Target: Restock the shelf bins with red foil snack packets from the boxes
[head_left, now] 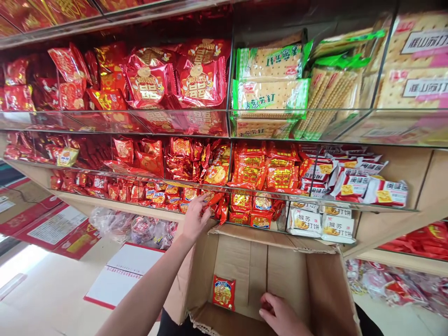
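At lowest shelf [164,214], left hand [197,214] half-curled, fingertips at red packets [214,199]; grip cannot be told. Inside cardboard box [327,284], right hand [280,313] loosely curled, palm hidden, contents unclear. Lone packet [224,292] on box floor.

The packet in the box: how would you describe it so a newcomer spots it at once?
At bottom centre, by the shelves, is an open box. On its floor, left of the right hand, lies a small red packet with a blue and yellow front. It is the only one showing in the box; other red packets crowd the shelves.
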Demonstrator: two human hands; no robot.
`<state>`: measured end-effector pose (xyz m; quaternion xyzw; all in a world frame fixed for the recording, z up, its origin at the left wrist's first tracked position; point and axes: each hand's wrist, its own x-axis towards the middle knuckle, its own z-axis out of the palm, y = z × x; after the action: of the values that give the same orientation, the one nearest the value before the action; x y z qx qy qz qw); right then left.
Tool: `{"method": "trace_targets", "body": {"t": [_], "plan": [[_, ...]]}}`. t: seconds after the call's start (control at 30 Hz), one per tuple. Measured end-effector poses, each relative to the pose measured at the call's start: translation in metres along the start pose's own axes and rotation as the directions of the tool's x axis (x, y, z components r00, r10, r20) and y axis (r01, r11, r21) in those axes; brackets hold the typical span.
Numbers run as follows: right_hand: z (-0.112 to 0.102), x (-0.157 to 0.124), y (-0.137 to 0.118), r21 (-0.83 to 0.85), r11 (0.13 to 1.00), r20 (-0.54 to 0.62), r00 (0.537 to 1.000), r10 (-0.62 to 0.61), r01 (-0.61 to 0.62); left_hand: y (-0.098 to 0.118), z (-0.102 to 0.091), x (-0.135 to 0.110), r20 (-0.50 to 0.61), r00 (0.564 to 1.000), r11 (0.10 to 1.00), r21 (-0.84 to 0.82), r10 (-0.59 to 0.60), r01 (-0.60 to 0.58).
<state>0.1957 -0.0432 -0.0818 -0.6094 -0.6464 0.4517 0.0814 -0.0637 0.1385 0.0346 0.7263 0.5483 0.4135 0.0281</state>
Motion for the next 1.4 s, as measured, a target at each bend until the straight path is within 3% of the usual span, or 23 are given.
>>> {"method": "trace_targets", "body": {"t": [0.17,0.4,0.5,0.57,0.67,0.73,0.93,1.2,1.4], "plan": [[0.01,-0.009,0.011,-0.079,0.992,0.06,0.993,0.103,-0.098,0.004,-0.002,-0.01,-0.225,0.952,0.978,-0.027,-0.207,0.206],[0.017,-0.009,0.021,-0.063,0.994,0.067,0.993,0.094,-0.09,0.028,0.043,0.019,-0.386,0.83,0.909,-0.063,-0.402,0.411],[0.019,-0.007,0.024,-0.075,0.992,0.06,0.992,0.107,-0.102,0.039,0.063,0.021,-0.359,0.831,0.897,-0.05,-0.426,0.439],[0.021,-0.006,0.027,-0.069,0.992,0.039,0.993,0.107,-0.104,0.044,0.071,0.019,-0.291,0.866,0.908,-0.022,-0.406,0.419],[0.022,-0.005,0.029,-0.065,0.991,0.035,0.993,0.117,-0.115,0.045,0.073,0.018,-0.163,0.921,0.932,0.03,-0.353,0.362],[0.021,-0.005,0.028,-0.061,0.992,0.028,0.993,0.111,-0.109,0.04,0.068,0.02,-0.106,0.931,0.932,0.066,-0.349,0.356],[0.015,-0.011,0.02,-0.061,0.991,0.02,0.992,0.124,-0.123,0.022,0.052,0.03,-0.068,0.913,0.893,0.191,-0.403,0.408],[0.016,-0.008,0.02,-0.09,0.986,0.007,0.99,0.144,-0.143,0.026,0.057,0.039,-0.23,0.841,0.801,0.262,-0.49,0.539],[0.013,-0.008,0.021,-0.034,0.989,0.013,0.989,0.146,-0.145,0.031,0.062,0.035,-0.166,0.862,0.808,0.299,-0.479,0.507]]}}
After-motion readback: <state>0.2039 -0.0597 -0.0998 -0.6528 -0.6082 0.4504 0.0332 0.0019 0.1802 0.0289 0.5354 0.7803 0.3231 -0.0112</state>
